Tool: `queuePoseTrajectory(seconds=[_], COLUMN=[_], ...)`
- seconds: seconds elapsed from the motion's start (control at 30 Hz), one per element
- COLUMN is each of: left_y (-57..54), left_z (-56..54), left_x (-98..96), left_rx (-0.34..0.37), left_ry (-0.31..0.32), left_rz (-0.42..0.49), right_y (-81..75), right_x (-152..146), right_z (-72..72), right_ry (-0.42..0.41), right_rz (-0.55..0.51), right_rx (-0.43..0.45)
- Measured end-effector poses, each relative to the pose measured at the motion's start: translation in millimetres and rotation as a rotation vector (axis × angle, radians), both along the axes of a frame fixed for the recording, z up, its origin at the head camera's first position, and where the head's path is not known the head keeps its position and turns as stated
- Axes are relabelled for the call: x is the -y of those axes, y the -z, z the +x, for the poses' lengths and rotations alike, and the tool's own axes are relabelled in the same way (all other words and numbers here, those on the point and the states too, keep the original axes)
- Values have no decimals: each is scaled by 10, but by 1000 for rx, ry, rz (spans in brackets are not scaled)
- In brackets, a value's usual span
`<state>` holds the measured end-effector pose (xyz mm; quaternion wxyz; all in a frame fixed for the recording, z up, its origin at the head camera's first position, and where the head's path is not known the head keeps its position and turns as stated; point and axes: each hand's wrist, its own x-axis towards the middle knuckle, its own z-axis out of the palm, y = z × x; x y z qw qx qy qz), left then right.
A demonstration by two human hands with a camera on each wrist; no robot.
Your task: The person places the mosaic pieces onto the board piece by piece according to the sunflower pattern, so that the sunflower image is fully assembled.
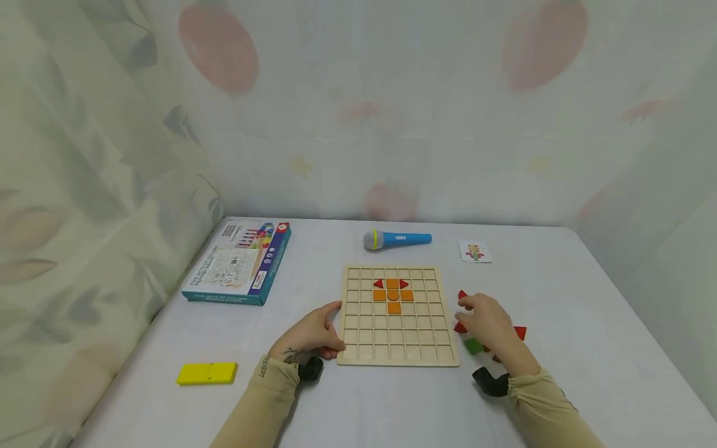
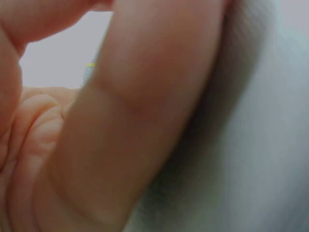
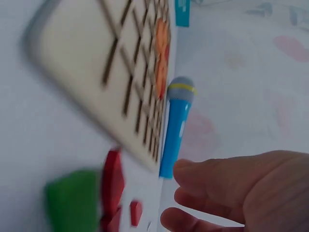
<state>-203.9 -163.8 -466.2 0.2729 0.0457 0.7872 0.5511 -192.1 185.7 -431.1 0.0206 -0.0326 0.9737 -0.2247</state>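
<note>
A square wooden grid board (image 1: 417, 336) lies on the white table. In its upper middle sit several orange squares (image 1: 394, 307), an orange disc (image 1: 393, 295) and two red triangles (image 1: 378, 284). My left hand (image 1: 308, 333) touches the board's left edge with index finger and thumb spread apart; the left wrist view is mostly filled by blurred fingers. My right hand (image 1: 490, 323) hovers over loose pieces right of the board, fingers loosely bent, fingertips close to a red triangle (image 1: 462, 294). A green piece (image 3: 72, 200) and red pieces (image 3: 112, 179) lie below it, some partly hidden.
Behind the board lies a blue toy microphone (image 1: 406, 239), with a small picture card (image 1: 475, 251) to its right. A flat puzzle box (image 1: 235, 261) lies at the back left. Nearer, on the left, is a yellow block (image 1: 207, 373). Patterned curtains (image 1: 358, 124) surround the table.
</note>
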Motion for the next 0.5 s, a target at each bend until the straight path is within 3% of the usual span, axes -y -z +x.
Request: queuePoseTrajectory(seconds=[0.27, 0.5], left_y=[15, 5], left_z=[-5, -3], left_x=[7, 1], left_rx=[2, 1], left_ry=[-1, 0], left_rz=[17, 12], right_y=[174, 226], right_x=[-219, -256], right_z=[109, 98], right_ry=[-50, -50], right_rz=[139, 184], right_rx=[-71, -77])
